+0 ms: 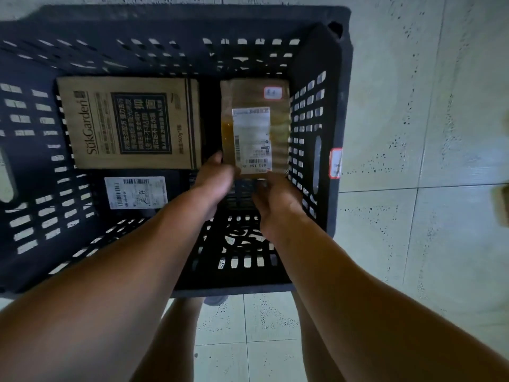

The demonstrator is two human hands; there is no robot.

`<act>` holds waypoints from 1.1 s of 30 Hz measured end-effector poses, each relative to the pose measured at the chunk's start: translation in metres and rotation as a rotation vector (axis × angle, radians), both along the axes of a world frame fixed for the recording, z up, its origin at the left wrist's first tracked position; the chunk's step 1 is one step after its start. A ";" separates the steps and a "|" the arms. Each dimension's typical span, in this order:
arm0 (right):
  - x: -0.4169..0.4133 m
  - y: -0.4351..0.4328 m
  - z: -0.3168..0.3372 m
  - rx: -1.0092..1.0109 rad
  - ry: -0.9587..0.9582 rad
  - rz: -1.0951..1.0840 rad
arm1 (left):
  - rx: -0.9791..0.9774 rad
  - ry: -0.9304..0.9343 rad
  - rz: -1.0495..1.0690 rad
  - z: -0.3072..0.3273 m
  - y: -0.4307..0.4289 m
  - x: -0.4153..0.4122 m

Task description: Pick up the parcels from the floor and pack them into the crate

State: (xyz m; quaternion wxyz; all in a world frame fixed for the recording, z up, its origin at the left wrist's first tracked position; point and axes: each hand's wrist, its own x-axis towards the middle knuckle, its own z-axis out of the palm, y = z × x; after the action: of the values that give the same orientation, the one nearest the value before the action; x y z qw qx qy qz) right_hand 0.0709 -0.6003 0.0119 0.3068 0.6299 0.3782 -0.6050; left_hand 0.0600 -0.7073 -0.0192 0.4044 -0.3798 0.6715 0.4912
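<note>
Both hands reach into the black crate (pixel 316 78). The left hand (pixel 217 175) grips the near left corner of the taped parcel (pixel 254 128), and the right hand (pixel 272 199) pinches its near edge, though blur softens the fingers. The parcel sits low in the crate's right half, between the SukGarden carton (pixel 129 122) and the right wall. Held only by its near end, the far end could sag and drop crooked. Its side could also catch on the perforated wall, or it could wedge against the carton. The black labelled parcel (pixel 136 193) lies near left, well apart.
</note>
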 end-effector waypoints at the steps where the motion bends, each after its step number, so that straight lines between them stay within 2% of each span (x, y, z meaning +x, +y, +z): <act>1: 0.001 -0.001 0.007 -0.040 0.005 -0.002 | 0.004 0.007 -0.004 0.006 0.001 -0.004; 5: 0.006 0.006 0.053 -0.142 0.093 0.051 | -0.019 0.064 0.106 0.046 0.004 -0.012; 9: 0.008 0.030 0.124 -0.230 0.192 0.101 | -0.003 0.042 0.232 0.120 -0.007 0.005; 11: 0.006 0.049 0.167 -0.224 0.210 0.145 | 0.023 0.032 0.348 0.167 -0.008 0.013; 14: 0.004 0.080 0.231 -0.156 0.228 0.206 | 0.068 0.044 0.394 0.240 0.000 0.020; 22: 0.015 0.159 0.389 0.053 0.384 0.020 | 0.250 0.167 0.298 0.410 0.058 0.020; 26: 0.050 0.188 0.464 0.114 0.458 -0.130 | 0.469 0.166 0.306 0.484 0.093 0.032; 33: 0.132 0.242 0.551 0.204 0.540 -0.331 | 0.513 0.259 -0.110 0.566 0.156 0.048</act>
State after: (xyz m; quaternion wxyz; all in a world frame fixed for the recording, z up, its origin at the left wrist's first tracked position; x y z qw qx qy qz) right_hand 0.2028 -0.3586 0.5630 0.0284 0.5272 0.3971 -0.7507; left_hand 0.1078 -0.5515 0.5465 0.4242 -0.1623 0.5910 0.6666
